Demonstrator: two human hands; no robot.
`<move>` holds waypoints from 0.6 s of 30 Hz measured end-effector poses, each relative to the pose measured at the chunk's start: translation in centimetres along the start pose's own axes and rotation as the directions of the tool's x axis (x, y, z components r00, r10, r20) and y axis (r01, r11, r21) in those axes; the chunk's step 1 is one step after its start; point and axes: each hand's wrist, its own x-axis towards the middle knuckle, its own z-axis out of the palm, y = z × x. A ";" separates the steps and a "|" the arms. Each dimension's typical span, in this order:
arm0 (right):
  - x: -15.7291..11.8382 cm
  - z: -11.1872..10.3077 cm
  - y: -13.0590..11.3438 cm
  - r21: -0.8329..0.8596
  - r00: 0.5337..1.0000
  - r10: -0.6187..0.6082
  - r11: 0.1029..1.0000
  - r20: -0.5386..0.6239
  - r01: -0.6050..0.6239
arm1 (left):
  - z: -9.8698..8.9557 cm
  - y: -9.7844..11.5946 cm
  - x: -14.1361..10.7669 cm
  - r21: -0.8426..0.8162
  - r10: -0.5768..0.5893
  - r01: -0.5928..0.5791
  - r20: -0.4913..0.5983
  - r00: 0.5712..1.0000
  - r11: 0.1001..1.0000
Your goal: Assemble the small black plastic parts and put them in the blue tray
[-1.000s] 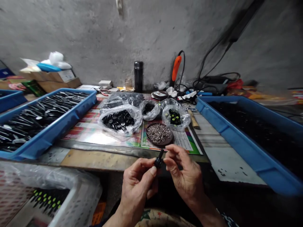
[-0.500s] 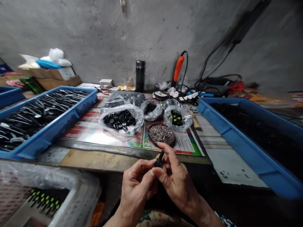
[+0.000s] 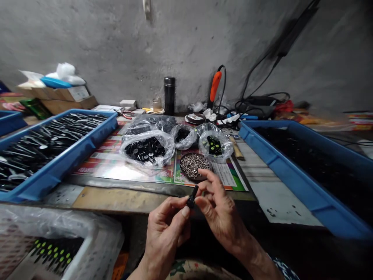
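My left hand (image 3: pixel 169 225) pinches a small black plastic part (image 3: pixel 192 196) between thumb and forefinger. A narrow stem on the part points up and to the right. My right hand (image 3: pixel 218 210) is just right of it, fingers apart and forefinger stretched forward. Some of its fingers are close to the stem; whether they touch it I cannot tell. Beyond the right fingertips lies a round dark dish (image 3: pixel 206 177) heaped with small metal pins (image 3: pixel 194 164).
Clear plastic bags (image 3: pixel 169 157) of black parts stand behind the dish, one with green-topped pieces (image 3: pixel 215 147). Blue trays (image 3: pixel 99 137) flank the table, the left one full of long black pieces. A lined basket (image 3: pixel 96 229) is below left. An orange-handled tool (image 3: pixel 215 86) stands behind.
My right hand has drawn back from the black part, opening its thumb and fingers. My left hand keeps its pinch on the part. The whole view has shifted slightly.
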 end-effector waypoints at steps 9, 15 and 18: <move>0.0 -0.1 -0.1 -0.077 0.992 -0.072 0.995 -0.099 0.065 | -0.1 0.2 0.0 0.001 0.017 -0.017 0.018 1.000 1.000; -0.3 0.5 -0.8 -0.251 0.963 -0.250 0.943 -0.098 0.219 | -0.1 -0.1 -0.1 -0.028 0.019 -0.019 0.019 1.000 0.999; -0.3 0.9 -0.6 -0.322 0.954 -0.281 0.917 -0.106 0.234 | 0.1 -0.1 -0.2 -0.005 0.021 -0.021 0.017 1.000 1.000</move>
